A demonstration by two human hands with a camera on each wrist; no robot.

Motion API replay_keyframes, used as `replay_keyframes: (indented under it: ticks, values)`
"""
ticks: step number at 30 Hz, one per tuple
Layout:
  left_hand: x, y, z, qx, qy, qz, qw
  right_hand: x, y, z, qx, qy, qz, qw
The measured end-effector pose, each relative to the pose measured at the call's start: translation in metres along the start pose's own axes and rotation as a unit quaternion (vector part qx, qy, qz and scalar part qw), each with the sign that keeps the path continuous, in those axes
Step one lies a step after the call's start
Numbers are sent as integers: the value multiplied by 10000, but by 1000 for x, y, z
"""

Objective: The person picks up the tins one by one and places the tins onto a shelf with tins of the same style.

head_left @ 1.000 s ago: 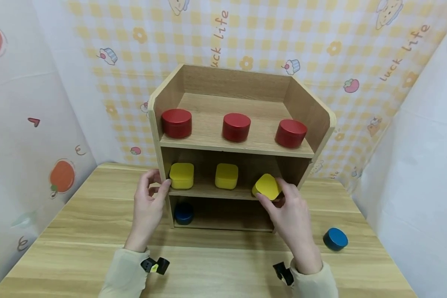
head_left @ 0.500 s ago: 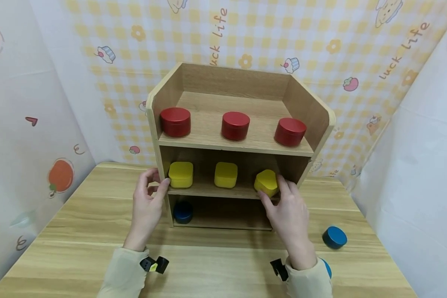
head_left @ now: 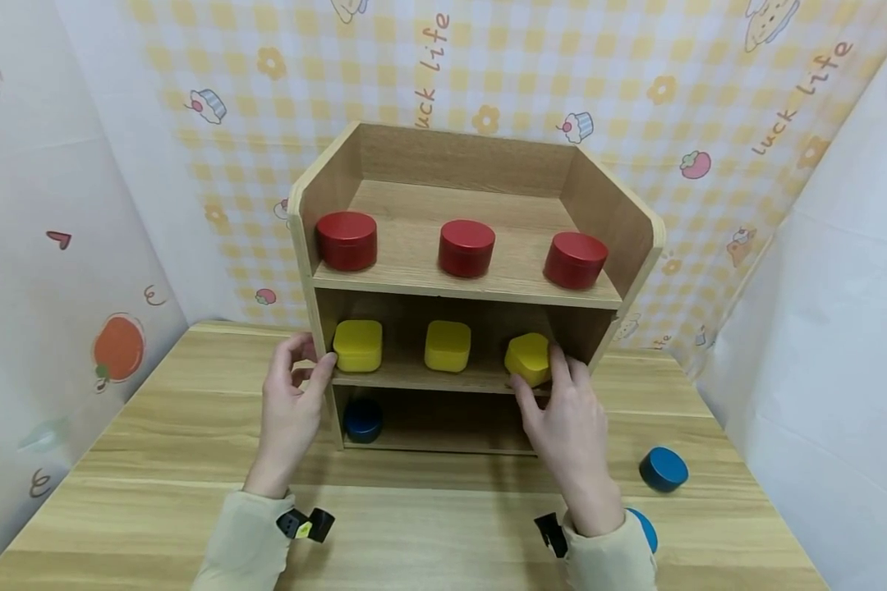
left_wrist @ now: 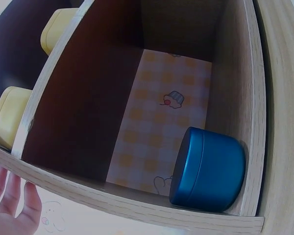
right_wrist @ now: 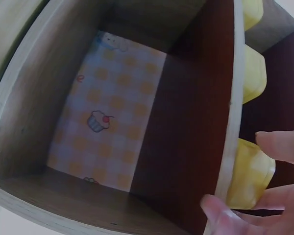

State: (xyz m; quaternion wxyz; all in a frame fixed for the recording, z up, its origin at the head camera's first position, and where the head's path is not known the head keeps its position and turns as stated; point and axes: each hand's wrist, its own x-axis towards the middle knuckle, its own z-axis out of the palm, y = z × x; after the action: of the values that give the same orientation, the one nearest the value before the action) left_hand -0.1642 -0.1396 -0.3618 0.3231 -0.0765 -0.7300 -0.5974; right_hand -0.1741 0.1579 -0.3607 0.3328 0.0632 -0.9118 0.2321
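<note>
A small wooden shelf unit point(head_left: 458, 379) stands on the table. My left hand point(head_left: 293, 414) grips its left side panel, thumb at the front edge and fingers along the outer side. On the middle shelf's right end, my right hand point(head_left: 571, 419) holds a yellow box point(head_left: 528, 359) with rounded corners, turned at an angle. In the right wrist view, thumb and fingers lie on either side of this yellow box point(right_wrist: 250, 176). Two more yellow boxes, one at the left point(head_left: 358, 345) and one in the middle point(head_left: 448, 345), sit on that shelf.
Along the top shelf stand red round tins at left point(head_left: 347, 241), middle point(head_left: 466, 249) and right point(head_left: 576, 260). A blue round tin point(left_wrist: 210, 171) sits at the bottom shelf's left end. Another blue tin point(head_left: 664, 469) lies on the table at right; a further blue piece point(head_left: 645, 530) shows behind the right sleeve.
My right hand has pushed the yellow box slightly back onto the middle shelf, and the box now sits more level. My left hand stays at the side panel.
</note>
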Motion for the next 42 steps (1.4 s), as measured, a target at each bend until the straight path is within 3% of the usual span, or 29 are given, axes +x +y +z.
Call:
replay_keyframes:
  ticks: [4, 23, 42]
  values:
    - [0, 0, 0, 6, -2, -20, 10000, 0, 0, -1, 104, -88, 60, 9999]
    - [-1, -1, 0, -18, 11, -41, 10000, 0, 0, 6, 289, 510, 41, 9983]
    - [-1, 1, 0, 2, 1, -31, 10000, 3, 1, 7, 222, 537, 46, 9983]
